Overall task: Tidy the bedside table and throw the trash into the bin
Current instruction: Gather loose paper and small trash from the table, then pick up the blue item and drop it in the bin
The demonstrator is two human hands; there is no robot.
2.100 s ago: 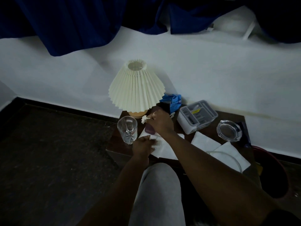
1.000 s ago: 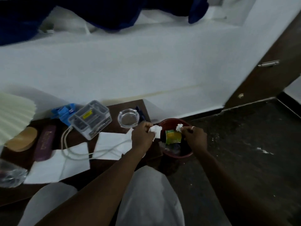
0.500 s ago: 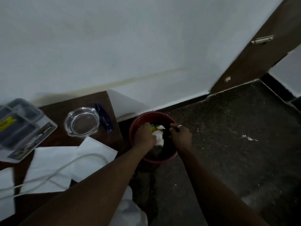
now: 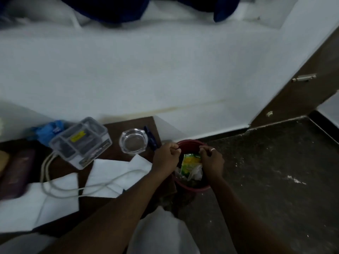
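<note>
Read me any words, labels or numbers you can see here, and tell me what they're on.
Nothing here can be read.
On the clear plastic box: a yellow label and a printed strip, both too blurred.
On the yellow-green packet in the bin: print too blurred.
On the dark case: a faint marking, too blurred.

I face a plain white wall, dim in the low light, with a faint yellowish stain line low down and dark blue cloth hanging over its top. A black skirting meets the dark speckled floor on my right, where a brown wooden door carries a small metal fitting. The dark wood worktop butts against the wall on my left.
</note>
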